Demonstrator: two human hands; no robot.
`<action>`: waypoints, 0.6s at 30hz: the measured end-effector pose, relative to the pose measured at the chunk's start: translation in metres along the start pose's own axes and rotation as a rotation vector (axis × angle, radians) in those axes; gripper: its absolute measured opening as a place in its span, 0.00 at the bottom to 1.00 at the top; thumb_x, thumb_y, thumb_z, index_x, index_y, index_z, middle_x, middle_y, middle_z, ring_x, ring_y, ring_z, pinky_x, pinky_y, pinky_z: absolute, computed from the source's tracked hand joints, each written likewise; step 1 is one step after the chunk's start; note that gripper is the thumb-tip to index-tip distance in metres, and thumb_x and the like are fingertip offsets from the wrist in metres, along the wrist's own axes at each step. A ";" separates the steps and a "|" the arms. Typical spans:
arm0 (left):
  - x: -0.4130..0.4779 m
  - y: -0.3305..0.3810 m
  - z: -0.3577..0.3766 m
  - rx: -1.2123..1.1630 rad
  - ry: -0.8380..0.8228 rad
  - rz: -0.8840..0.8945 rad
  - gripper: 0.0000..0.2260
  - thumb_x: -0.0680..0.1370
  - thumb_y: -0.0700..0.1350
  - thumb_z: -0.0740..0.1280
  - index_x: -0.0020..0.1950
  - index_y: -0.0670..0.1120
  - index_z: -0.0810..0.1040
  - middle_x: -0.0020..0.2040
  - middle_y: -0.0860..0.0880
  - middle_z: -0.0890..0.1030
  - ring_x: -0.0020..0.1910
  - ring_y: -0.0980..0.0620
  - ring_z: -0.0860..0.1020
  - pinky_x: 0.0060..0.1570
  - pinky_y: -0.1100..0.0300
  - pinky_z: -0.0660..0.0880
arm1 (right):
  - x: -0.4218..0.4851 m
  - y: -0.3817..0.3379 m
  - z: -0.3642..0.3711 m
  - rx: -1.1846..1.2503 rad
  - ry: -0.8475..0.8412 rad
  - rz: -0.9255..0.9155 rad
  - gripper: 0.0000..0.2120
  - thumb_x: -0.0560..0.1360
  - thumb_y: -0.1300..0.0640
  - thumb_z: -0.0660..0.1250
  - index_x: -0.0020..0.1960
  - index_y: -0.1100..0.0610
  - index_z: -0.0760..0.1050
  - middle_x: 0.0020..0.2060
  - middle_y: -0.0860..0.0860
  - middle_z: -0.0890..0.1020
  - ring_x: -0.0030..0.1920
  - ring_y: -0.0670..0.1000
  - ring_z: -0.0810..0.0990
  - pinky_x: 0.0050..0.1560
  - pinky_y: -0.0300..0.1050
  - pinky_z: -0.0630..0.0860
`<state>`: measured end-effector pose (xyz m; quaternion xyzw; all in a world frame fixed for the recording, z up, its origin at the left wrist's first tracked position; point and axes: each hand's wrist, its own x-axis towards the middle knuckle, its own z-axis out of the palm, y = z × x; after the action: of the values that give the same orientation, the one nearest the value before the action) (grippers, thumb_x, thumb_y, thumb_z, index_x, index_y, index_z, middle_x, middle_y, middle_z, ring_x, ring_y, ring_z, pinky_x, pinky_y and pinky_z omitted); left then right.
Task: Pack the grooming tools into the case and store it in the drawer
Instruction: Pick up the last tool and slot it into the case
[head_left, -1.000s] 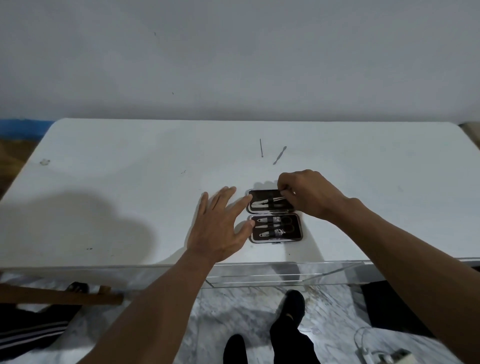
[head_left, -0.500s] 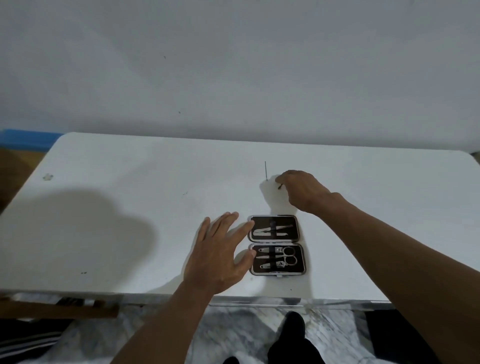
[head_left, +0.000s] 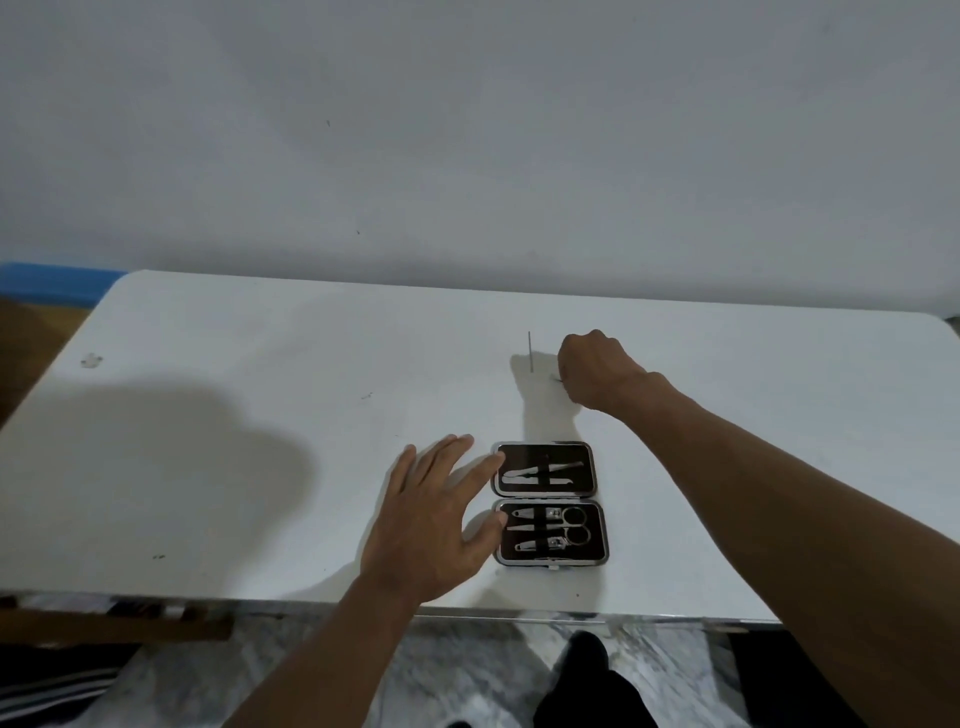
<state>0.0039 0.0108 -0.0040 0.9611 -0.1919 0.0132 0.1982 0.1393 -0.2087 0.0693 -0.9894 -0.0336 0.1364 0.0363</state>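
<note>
Beyond open brown hinged case (head_left: 594, 470), right hand (head_left: 597, 371) pinching slim metal tool (head_left: 557, 379); thin grey pin (head_left: 530, 352) just left, pointing away; left hand (head_left: 431, 519) flat.

Dim, soft light; broad shadow on table (head_left: 208, 364); edges bowed.

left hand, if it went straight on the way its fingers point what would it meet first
The open case, far half: the left hand has fingertips right at its edge, contact unclear.

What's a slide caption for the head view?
Left hand at the open case; right hand pinches a loose tool on the table.
</note>
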 end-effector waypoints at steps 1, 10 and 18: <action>0.000 0.000 0.000 0.003 0.002 -0.001 0.26 0.76 0.62 0.59 0.74 0.59 0.66 0.75 0.52 0.68 0.76 0.52 0.62 0.75 0.44 0.57 | -0.001 -0.001 -0.001 0.013 -0.016 0.023 0.06 0.71 0.68 0.63 0.47 0.64 0.75 0.43 0.61 0.77 0.41 0.61 0.76 0.41 0.48 0.75; 0.000 -0.001 0.000 0.015 0.010 -0.004 0.26 0.77 0.62 0.59 0.74 0.59 0.67 0.74 0.51 0.69 0.75 0.51 0.63 0.74 0.44 0.58 | -0.023 -0.005 0.011 0.097 -0.082 0.095 0.08 0.72 0.59 0.66 0.42 0.60 0.67 0.39 0.56 0.73 0.40 0.58 0.73 0.39 0.45 0.68; -0.001 -0.001 0.002 0.049 0.035 0.008 0.26 0.76 0.63 0.58 0.74 0.59 0.67 0.73 0.51 0.70 0.74 0.51 0.65 0.73 0.45 0.59 | -0.058 0.000 0.018 0.400 0.102 0.179 0.04 0.72 0.57 0.64 0.46 0.56 0.74 0.42 0.52 0.80 0.45 0.57 0.79 0.43 0.47 0.73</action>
<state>0.0037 0.0114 -0.0065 0.9646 -0.1917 0.0353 0.1778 0.0788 -0.2115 0.0671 -0.9672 0.0837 0.0927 0.2211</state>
